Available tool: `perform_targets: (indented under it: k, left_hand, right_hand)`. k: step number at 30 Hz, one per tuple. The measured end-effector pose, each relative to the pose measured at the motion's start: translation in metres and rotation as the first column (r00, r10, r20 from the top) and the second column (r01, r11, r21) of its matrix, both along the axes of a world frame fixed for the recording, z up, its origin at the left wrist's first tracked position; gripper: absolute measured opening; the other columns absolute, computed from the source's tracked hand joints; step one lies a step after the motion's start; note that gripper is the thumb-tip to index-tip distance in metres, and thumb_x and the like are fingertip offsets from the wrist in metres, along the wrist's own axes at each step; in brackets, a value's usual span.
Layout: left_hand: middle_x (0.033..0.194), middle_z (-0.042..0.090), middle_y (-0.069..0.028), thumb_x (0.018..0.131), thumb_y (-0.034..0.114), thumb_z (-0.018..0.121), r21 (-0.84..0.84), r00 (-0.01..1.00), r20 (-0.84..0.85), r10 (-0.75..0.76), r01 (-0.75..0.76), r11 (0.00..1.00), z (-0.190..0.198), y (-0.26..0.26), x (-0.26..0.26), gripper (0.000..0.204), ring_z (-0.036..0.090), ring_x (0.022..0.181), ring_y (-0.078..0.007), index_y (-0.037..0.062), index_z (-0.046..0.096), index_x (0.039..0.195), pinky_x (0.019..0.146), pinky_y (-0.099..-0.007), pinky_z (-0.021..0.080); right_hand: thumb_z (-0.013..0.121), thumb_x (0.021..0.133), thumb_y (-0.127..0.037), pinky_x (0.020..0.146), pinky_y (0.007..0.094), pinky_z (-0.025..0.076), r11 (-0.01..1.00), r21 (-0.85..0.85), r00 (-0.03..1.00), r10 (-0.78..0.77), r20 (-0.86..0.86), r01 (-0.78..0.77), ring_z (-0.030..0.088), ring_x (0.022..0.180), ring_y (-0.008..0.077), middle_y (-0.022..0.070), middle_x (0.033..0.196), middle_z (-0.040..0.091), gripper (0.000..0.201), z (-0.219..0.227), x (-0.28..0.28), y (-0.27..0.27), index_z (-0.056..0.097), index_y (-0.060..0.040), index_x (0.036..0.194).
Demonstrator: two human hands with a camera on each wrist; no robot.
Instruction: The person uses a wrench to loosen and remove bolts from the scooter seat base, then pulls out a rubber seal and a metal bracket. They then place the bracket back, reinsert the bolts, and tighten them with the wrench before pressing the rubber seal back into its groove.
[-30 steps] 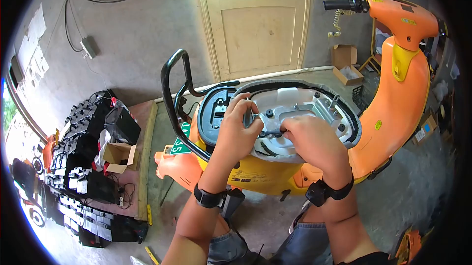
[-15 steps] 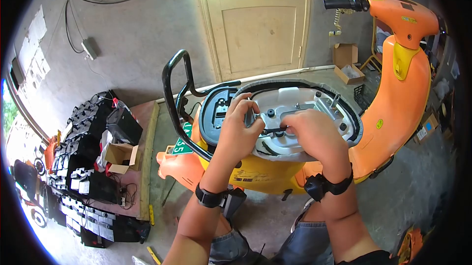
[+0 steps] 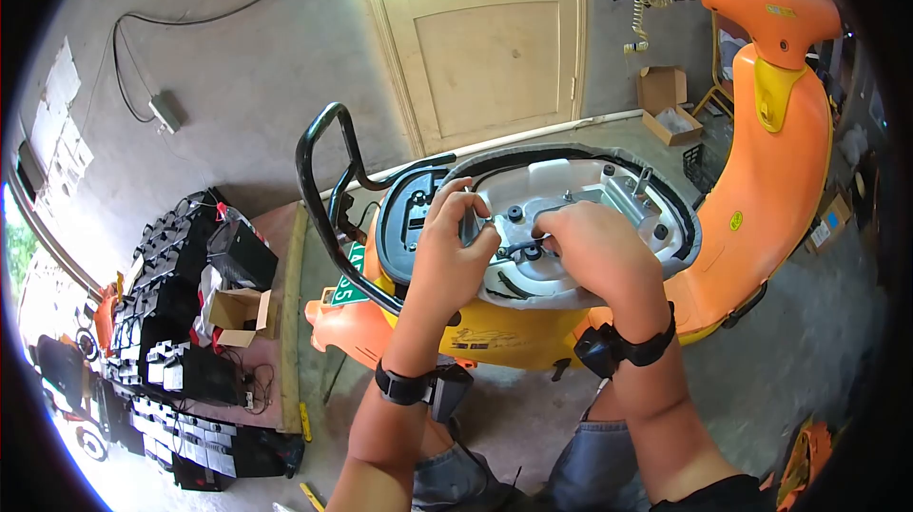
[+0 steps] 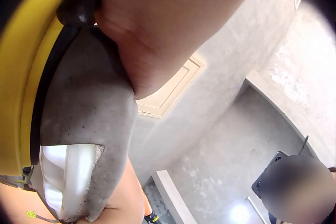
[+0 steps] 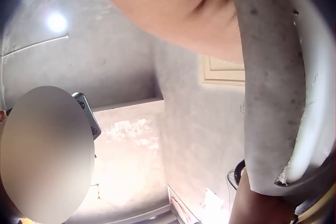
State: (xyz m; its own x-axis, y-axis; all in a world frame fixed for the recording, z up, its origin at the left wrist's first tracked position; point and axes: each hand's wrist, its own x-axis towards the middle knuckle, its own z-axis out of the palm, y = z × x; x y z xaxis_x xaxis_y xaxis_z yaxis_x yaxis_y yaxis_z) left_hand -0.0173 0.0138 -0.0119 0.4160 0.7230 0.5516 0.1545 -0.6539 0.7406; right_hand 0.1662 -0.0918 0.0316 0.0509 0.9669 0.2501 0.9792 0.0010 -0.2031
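Note:
A scooter seat (image 3: 547,170) lies bottom-up across the yellow and orange scooter, its white plastic base (image 3: 504,189) facing up inside a grey cover edge (image 4: 86,92). Over the left part of that base, my left hand (image 3: 445,246) curls its thumb and fingers about a grey metal piece (image 3: 470,227), mostly hidden by the fingers. My right hand (image 3: 604,251) bends down over the middle of the base and pinches a slim black piece (image 3: 518,250) that spans the gap between both hands. Its right end is hidden behind my fingertips; I cannot tell its kind.
Beside the seat, a black grab rail (image 3: 304,155) rises at the scooter's rear. Rows of black batteries (image 3: 166,274) and an opened carton (image 3: 238,312) stand on a low platform (image 3: 290,341) at left. Another carton (image 3: 666,113) sits by the wall near the door (image 3: 504,56).
The head view has tilted slightly. My right fingertips have shifted a little against the base, and the black piece lies at a slightly different angle. The left hand keeps its curled pose.

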Motion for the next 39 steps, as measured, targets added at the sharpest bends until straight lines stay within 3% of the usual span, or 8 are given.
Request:
perform_targets:
  k: [4, 10, 13, 16, 18, 22, 30, 39]
  left_hand:
    - [0.147, 0.058, -0.0225, 0.086, 0.014, 0.071, -0.015, 1.0, 0.007, 0.003, -0.002, 1.0, 0.001, -0.001, -0.001, 0.024, 0.056, 0.138, -0.0408, 0.0025, 0.063, 0.106, 0.113, -0.0418, 0.044]
    - [0.148, 0.059, -0.0214, 0.083, 0.01, 0.071, -0.079, 1.0, 0.03, -0.005, 0.007, 0.997, 0.002, -0.002, 0.0, 0.024, 0.055, 0.138, -0.0359, 0.0037, 0.063, 0.104, 0.118, -0.0417, 0.039]
    - [0.147, 0.058, -0.0218, 0.087, 0.014, 0.071, -0.024, 1.0, 0.022, -0.003, 0.003, 1.0, -0.001, 0.0, -0.001, 0.023, 0.059, 0.135, -0.0398, 0.0034, 0.065, 0.107, 0.109, -0.0413, 0.048]
    - [0.147, 0.058, -0.0217, 0.087, 0.014, 0.071, -0.021, 0.999, 0.041, 0.008, -0.007, 1.0, 0.0, 0.0, 0.0, 0.024, 0.06, 0.134, -0.0389, 0.0031, 0.065, 0.107, 0.108, -0.0401, 0.049]
    - [0.147, 0.059, -0.0222, 0.086, 0.014, 0.072, -0.063, 0.999, 0.04, 0.001, 0.001, 0.998, 0.003, -0.004, 0.0, 0.025, 0.06, 0.134, -0.0399, 0.0025, 0.065, 0.107, 0.108, -0.0402, 0.049]
    - [0.144, 0.061, -0.023, 0.085, 0.012, 0.072, -0.016, 0.997, 0.078, 0.015, -0.014, 1.0, -0.002, -0.002, 0.003, 0.023, 0.058, 0.136, -0.0394, 0.0018, 0.063, 0.103, 0.114, -0.0417, 0.044]
    - [0.145, 0.061, -0.0213, 0.086, 0.012, 0.071, -0.054, 0.997, 0.078, 0.019, -0.015, 0.998, 0.001, -0.005, 0.004, 0.022, 0.059, 0.136, -0.039, 0.002, 0.064, 0.104, 0.112, -0.0413, 0.046]
    - [0.145, 0.061, -0.0217, 0.086, 0.012, 0.071, -0.052, 0.997, 0.07, 0.03, -0.026, 0.998, 0.0, -0.004, 0.003, 0.022, 0.059, 0.137, -0.0388, 0.002, 0.064, 0.103, 0.112, -0.0415, 0.046]
  right_hand:
    - [0.065, 0.101, -0.022, 0.08, 0.0523, 0.053, 0.999, -0.032, 1.0, 0.003, -0.024, -0.004, 0.071, 0.091, 0.0419, 0.0219, 0.09, 0.073, 0.02, 0.006, -0.001, -0.004, 0.074, -0.0039, 0.098]
    - [0.05, 0.111, -0.046, 0.081, 0.0523, 0.055, 0.993, -0.096, 0.997, 0.06, -0.045, -0.064, 0.07, 0.085, 0.0441, 0.0213, 0.086, 0.073, 0.055, 0.009, 0.003, -0.01, 0.074, -0.0016, 0.088]
    - [0.039, 0.113, -0.054, 0.084, 0.0533, 0.054, 0.984, -0.118, 0.983, 0.116, -0.144, -0.133, 0.068, 0.085, 0.0471, 0.0233, 0.084, 0.073, 0.069, 0.016, 0.0, -0.019, 0.072, 0.0005, 0.088]
    - [0.033, 0.113, -0.059, 0.095, 0.0549, 0.05, 0.971, -0.147, 0.978, 0.17, -0.125, -0.188, 0.068, 0.098, 0.0477, 0.027, 0.096, 0.073, 0.076, 0.008, -0.005, -0.027, 0.074, 0.0052, 0.106]
    - [0.03, 0.112, -0.061, 0.105, 0.057, 0.044, 0.984, 0.051, 0.981, 0.165, 0.104, -0.171, 0.065, 0.112, 0.0476, 0.0312, 0.112, 0.071, 0.084, -0.012, -0.011, -0.034, 0.066, 0.0127, 0.131]
    - [0.031, 0.111, -0.063, 0.106, 0.0564, 0.042, 0.988, -0.027, 0.973, 0.154, 0.169, -0.151, 0.062, 0.116, 0.0468, 0.0319, 0.121, 0.067, 0.089, -0.013, -0.02, -0.035, 0.055, 0.0147, 0.146]
    - [0.052, 0.103, -0.062, 0.097, 0.0503, 0.048, 0.989, 0.115, 0.993, 0.082, 0.08, -0.091, 0.067, 0.101, 0.0415, 0.0256, 0.1, 0.071, 0.075, -0.011, -0.023, -0.029, 0.073, 0.0107, 0.101]
    - [0.059, 0.098, -0.057, 0.089, 0.0506, 0.052, 0.977, 0.204, 0.989, 0.04, 0.139, -0.068, 0.071, 0.082, 0.04, 0.0229, 0.083, 0.073, 0.067, -0.015, -0.024, -0.025, 0.075, 0.0069, 0.086]
